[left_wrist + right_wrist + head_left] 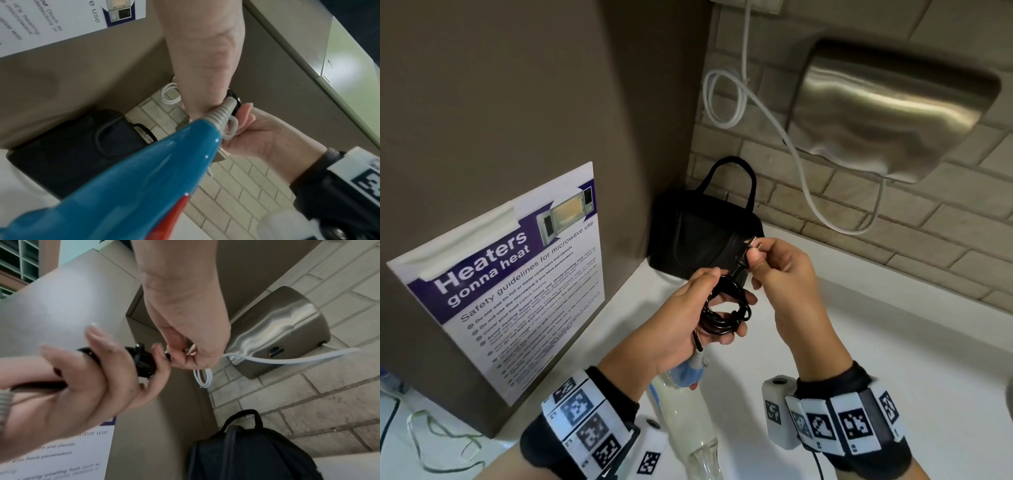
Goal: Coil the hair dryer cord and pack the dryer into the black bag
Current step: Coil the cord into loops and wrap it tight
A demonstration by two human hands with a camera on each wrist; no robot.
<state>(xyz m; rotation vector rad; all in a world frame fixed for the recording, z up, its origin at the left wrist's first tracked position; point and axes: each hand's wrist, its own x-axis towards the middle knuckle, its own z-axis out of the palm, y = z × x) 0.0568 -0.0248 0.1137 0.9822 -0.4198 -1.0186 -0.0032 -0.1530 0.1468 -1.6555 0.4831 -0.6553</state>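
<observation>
White countertop point(893, 342) meets a brick wall; the soft black handled bag point(698, 236) sits in its back corner. Left hand point(688, 318) curls round the coiled glossy black cord point(729, 311); right hand point(784, 270) pinches the black plug point(744, 255) — prongs barely visible; the blue-and-white hair dryer point(688, 404) hangs below, its nozzle cut off.
</observation>
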